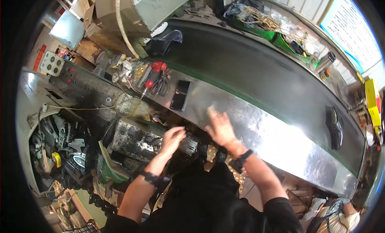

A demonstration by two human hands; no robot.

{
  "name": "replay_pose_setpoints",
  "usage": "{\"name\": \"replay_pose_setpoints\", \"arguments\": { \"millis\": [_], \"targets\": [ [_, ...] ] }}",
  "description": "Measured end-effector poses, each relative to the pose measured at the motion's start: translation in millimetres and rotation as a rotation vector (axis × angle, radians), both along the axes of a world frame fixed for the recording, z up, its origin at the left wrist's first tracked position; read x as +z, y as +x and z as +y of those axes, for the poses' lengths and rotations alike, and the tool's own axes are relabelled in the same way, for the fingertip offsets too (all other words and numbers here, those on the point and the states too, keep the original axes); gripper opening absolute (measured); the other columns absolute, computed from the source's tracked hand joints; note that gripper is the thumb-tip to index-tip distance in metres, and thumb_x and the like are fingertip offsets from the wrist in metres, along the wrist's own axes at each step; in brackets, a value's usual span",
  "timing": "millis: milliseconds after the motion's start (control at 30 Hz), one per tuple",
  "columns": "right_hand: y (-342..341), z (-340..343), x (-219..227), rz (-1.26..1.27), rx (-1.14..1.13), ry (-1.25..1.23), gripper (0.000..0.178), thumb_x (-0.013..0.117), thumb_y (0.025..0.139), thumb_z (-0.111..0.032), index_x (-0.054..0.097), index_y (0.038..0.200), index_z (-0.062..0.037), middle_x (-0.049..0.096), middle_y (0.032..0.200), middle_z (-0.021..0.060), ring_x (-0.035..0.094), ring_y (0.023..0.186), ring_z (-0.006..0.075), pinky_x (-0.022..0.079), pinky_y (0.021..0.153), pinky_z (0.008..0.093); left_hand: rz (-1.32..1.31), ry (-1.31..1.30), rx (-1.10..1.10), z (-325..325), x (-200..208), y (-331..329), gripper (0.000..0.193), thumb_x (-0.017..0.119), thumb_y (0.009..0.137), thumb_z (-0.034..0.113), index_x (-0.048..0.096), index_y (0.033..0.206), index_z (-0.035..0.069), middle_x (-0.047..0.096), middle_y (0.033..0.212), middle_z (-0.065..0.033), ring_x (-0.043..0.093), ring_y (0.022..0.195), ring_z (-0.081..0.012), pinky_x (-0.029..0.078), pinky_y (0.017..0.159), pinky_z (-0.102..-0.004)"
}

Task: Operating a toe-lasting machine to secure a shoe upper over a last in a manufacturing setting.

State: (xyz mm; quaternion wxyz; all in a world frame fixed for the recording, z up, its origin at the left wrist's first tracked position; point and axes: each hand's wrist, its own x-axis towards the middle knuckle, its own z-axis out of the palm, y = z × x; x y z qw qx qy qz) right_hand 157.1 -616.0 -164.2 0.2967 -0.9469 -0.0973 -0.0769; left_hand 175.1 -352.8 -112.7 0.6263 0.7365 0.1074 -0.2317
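Observation:
My left hand [173, 140] is held above the dirty metal block of a machine [134, 138], its fingers curled and pressed together. Whatever they may pinch is too small to make out. Over the bare metal ledge [260, 128] is my right hand [221, 129], palm down with fingers stretched and slightly blurred. Something pale covers one of its fingertips. Left of that hand, a black phone [180, 95] lies on the ledge. Farther left is a red power tool [154, 72] with its dark cable coiled beside it.
Behind the ledge runs a dark conveyor belt [248, 72], with a black shoe [335, 128] at its right and a dark shoe [162, 44] at its left. Green bins [256, 30] of cords and plastic line the back. An open cabinet of machine parts [64, 146] stands left.

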Motion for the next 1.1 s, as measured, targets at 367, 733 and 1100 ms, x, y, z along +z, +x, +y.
{"name": "replay_pose_setpoints", "arguments": {
  "millis": [367,733,1100],
  "targets": [
    [-84.0,-93.9,10.6,0.387,-0.105,0.365,0.069,0.072,0.084,-0.005,0.050,0.149,-0.0008,0.065,0.134,0.0200,0.063,0.126,0.0365,0.047,0.109,0.0497,-0.541,0.271,-0.345,-49.9,-24.9,299.8,0.047,0.073,0.088,0.019,0.064,0.132,0.005,0.069,0.129,-0.0196,0.071,0.109,-0.0304,0.057,0.091,-0.0374],
    [14.1,-105.6,62.6,0.326,-0.862,1.097,0.053,0.061,0.096,0.001,0.050,0.148,0.0036,0.075,0.105,0.0203,0.073,0.093,0.0208,0.061,0.083,0.0331,-0.655,0.980,-1.046,-72.5,19.7,542.4,0.030,0.075,0.079,0.023,0.075,0.096,-0.002,0.075,0.092,-0.0188,0.071,0.092,-0.0366,0.054,0.090,-0.0423],
    [150.7,-70.2,21.4,0.280,-1.206,1.864,0.091,0.067,0.093,0.007,0.021,0.164,-0.0241,0.061,0.126,0.0077,0.059,0.119,0.0262,0.055,0.097,0.0586,-0.967,0.867,-0.397,-71.2,-80.6,700.1,0.050,0.072,0.089,0.025,0.063,0.133,0.003,0.065,0.132,-0.0230,0.063,0.120,-0.0390,0.050,0.102,-0.0422]
  ]
}}
